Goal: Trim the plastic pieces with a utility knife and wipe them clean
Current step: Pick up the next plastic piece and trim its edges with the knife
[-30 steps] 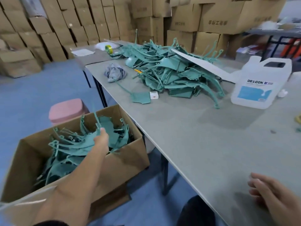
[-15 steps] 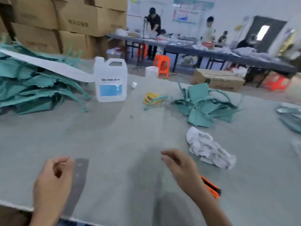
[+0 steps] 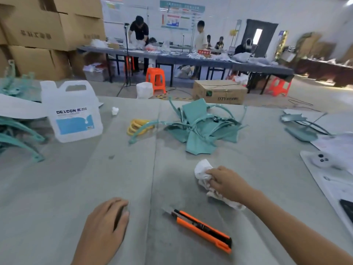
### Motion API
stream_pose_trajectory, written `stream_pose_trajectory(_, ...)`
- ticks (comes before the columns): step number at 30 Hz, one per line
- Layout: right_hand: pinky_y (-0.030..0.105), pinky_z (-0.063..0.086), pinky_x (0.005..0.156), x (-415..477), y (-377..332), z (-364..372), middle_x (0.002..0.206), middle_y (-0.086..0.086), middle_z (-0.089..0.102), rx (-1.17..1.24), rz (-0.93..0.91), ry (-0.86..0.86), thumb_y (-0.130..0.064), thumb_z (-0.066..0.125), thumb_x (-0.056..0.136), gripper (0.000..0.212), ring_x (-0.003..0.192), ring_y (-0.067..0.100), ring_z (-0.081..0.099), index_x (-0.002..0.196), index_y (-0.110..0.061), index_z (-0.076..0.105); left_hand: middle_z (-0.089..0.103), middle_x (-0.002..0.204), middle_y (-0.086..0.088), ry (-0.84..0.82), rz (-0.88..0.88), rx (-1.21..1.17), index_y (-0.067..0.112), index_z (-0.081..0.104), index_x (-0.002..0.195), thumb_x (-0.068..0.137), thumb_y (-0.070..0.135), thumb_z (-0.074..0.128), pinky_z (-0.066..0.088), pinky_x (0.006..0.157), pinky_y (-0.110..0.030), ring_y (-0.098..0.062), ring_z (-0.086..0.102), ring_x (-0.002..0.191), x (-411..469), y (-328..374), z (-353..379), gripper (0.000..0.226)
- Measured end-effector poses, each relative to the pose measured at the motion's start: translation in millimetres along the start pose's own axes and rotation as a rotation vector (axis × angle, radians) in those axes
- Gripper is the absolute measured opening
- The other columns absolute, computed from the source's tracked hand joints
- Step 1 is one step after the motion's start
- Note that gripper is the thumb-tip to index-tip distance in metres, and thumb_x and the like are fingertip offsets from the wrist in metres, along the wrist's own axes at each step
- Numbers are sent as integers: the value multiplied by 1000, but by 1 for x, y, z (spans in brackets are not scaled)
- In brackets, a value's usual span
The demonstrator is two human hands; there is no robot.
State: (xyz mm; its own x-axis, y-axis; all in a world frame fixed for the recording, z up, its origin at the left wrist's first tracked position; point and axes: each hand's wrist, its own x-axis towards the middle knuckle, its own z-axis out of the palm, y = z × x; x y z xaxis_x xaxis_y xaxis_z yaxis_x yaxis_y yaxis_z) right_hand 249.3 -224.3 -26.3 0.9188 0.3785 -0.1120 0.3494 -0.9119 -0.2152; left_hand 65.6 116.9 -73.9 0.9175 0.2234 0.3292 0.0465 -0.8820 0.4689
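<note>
A grey table (image 3: pixel 76 188) filled the head view. The right hand (image 3: pixel 223 180) gripped a white cloth (image 3: pixel 202 169). The left hand (image 3: pixel 107 226) rested loosely curled and seemingly empty. The utility knife (image 3: pixel 202 230) lay untouched at the right hand's six o'clock, the plastic pieces (image 3: pixel 200 131) at its eleven. Likely between pieces; the next move called for fetching one.

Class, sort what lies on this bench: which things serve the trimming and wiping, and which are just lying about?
Job: utility knife; white rag gripped by right hand; teal plastic pieces; probably DEXCON jug.
Lying about: yellow plastic loops; papers; small white object.
</note>
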Motion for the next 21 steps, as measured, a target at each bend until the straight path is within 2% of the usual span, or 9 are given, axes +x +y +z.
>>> stream_pose_trajectory(2,36,45,80,0,22,-7,110,7,59,-83,72,132,-31,49,98,26,104,31,60,118,-24,63,73,109,-4,37,12,7,15,77,101,90,57,40,52,91,-41,-27,71,101,1,1,1,57)
stream_pose_trajectory(4,35,45,76,-1,47,-17,108,6,59,-177,183,182,-35,48,97,26,102,30,61,115,-24,63,74,107,-5,64,19,25,15,78,97,92,60,38,52,88,-39,-27,72,97,2,4,1,60)
stream_pose_trajectory(7,35,44,82,1,67,-30,113,1,59,-345,298,89,-51,42,96,37,107,27,60,123,-33,61,74,104,-7,99,3,25,14,79,93,83,45,47,45,88,-35,-30,74,93,5,6,1,45)
stream_pose_trajectory(9,40,42,90,13,65,-39,120,3,60,-400,324,134,-67,37,93,53,110,30,58,122,-33,62,74,102,-6,95,-3,31,15,79,91,80,43,48,40,86,-34,-31,73,91,6,7,4,43)
stream_pose_trajectory(11,44,42,98,38,52,-46,131,8,60,-256,290,236,-73,41,92,63,118,34,56,129,-25,61,74,102,-4,90,-4,35,16,78,90,79,44,48,40,86,-33,-31,73,90,6,8,6,42)
stream_pose_trajectory(14,41,45,98,90,22,-52,132,14,62,149,238,276,-58,54,96,61,119,32,57,137,-12,53,74,104,-1,86,-20,17,19,78,90,78,45,49,43,85,-33,-27,72,92,7,7,6,41)
stream_pose_trajectory(17,42,43,106,136,-6,-49,142,17,56,359,270,227,-47,54,100,63,128,36,53,149,-10,41,73,103,3,111,14,6,22,77,89,77,44,50,38,83,-25,-22,69,91,9,5,6,37)
stream_pose_trajectory(19,42,44,101,159,-14,-42,138,22,57,320,312,186,-35,49,104,44,126,39,54,135,-3,50,72,103,5,140,31,-7,25,76,88,76,44,51,38,83,-24,-13,62,94,10,4,8,34)
stream_pose_trajectory(21,40,46,89,173,-17,-36,121,24,62,251,356,206,-19,44,103,20,111,39,58,103,-2,54,72,102,6,164,45,-17,26,76,87,75,44,51,39,82,-26,-10,56,95,11,2,9,33)
